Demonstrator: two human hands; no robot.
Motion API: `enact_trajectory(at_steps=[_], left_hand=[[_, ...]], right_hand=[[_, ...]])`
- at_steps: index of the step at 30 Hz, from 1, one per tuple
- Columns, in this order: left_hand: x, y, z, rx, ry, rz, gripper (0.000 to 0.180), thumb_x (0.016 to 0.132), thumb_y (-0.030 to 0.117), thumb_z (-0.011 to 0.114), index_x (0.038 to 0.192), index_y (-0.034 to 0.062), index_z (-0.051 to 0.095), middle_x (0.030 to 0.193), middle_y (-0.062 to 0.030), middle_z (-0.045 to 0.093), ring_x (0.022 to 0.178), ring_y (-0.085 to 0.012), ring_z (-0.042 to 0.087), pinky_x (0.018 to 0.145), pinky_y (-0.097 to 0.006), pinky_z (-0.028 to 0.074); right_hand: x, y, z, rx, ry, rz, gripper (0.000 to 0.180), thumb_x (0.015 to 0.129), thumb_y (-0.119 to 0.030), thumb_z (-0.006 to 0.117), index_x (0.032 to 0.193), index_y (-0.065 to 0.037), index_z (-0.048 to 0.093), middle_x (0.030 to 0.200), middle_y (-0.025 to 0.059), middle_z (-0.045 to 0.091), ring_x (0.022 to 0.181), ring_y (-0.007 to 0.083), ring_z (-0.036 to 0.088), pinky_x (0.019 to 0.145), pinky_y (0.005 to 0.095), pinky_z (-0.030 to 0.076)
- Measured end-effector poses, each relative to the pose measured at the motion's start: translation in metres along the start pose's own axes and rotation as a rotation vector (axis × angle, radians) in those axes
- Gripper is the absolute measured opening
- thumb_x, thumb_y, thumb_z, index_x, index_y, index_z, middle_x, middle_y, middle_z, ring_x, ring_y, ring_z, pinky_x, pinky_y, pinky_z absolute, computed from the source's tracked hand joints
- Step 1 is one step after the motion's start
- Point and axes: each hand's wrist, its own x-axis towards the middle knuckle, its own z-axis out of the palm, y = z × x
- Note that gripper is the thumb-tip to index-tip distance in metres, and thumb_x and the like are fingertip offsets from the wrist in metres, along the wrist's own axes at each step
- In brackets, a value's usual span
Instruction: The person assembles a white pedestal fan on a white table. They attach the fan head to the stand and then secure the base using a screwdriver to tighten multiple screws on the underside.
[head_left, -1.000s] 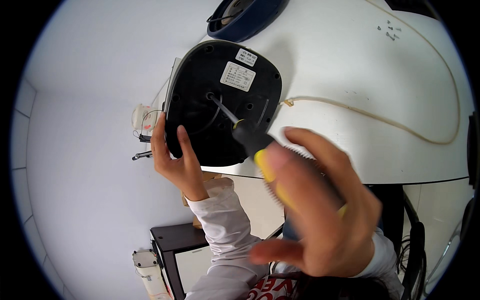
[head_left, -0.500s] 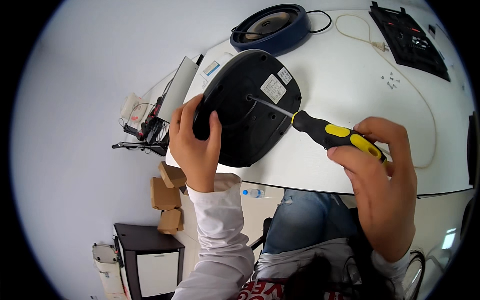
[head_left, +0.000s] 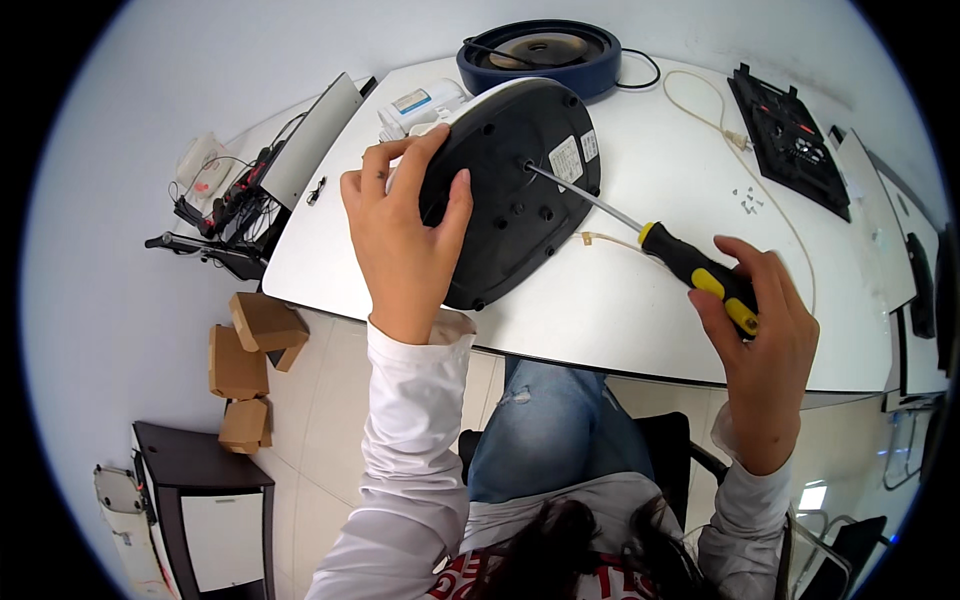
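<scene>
left hand (head_left: 405,235) clamps the black appliance base (head_left: 515,190) near the desk's (head_left: 620,310) front edge; right hand (head_left: 765,340) grips the screwdriver (head_left: 650,235), which wants keeping square in the screw.

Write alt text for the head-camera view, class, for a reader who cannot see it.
A person's left hand steadies a round black plastic appliance base tilted on a white table, while the right hand drives a yellow-and-black-handled screwdriver into a hole near its centre. A dark blue round unit sits behind.

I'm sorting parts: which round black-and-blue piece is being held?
The tilted black base, steadied by the left hand; the blue-rimmed one lies untouched behind.
</scene>
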Motion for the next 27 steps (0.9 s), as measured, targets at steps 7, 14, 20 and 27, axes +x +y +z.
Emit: enact_trajectory(at_steps=[7,14,20,27], left_hand=[[-0.001,-0.002,0.000,-0.035,-0.001,-0.018,0.035,0.076,0.015,0.070,0.110,0.0135,0.066,0.100,-0.0031,0.057,0.084,-0.0215,0.045,0.073,-0.031,0.039],[-0.002,-0.006,0.001,-0.027,0.012,-0.003,0.035,0.077,0.016,0.070,0.111,0.0146,0.066,0.102,-0.0037,0.057,0.085,-0.0231,0.044,0.074,-0.031,0.040],[-0.001,-0.005,-0.002,-0.043,0.005,-0.011,0.033,0.077,0.016,0.069,0.110,0.0145,0.066,0.103,-0.0042,0.057,0.086,-0.0245,0.045,0.077,-0.033,0.042],[0.000,-0.005,0.000,-0.031,0.008,-0.015,0.033,0.077,0.017,0.069,0.110,0.0145,0.066,0.102,-0.0040,0.058,0.086,-0.0249,0.045,0.076,-0.034,0.042]], right_hand=[[0.004,-0.001,0.001,0.129,-0.122,-0.001,0.028,0.078,-0.002,0.070,0.104,-0.006,0.059,0.083,0.0118,0.053,0.064,0.0215,0.060,0.051,0.0297,0.045],[-0.002,-0.006,-0.004,0.036,-0.235,0.103,0.019,0.090,-0.010,0.058,0.108,-0.003,0.059,0.074,0.0111,0.053,0.056,0.0203,0.055,0.049,0.0306,0.039],[-0.002,-0.010,-0.005,-0.137,-0.047,-0.252,0.036,0.076,-0.002,0.071,0.111,-0.005,0.061,0.092,0.0077,0.052,0.059,0.0187,0.057,0.053,0.0314,0.044],[0.002,-0.019,-0.004,-0.024,-0.241,0.076,0.032,0.084,-0.011,0.065,0.113,0.000,0.057,0.086,0.0104,0.054,0.072,0.0266,0.061,0.059,0.0341,0.047]])
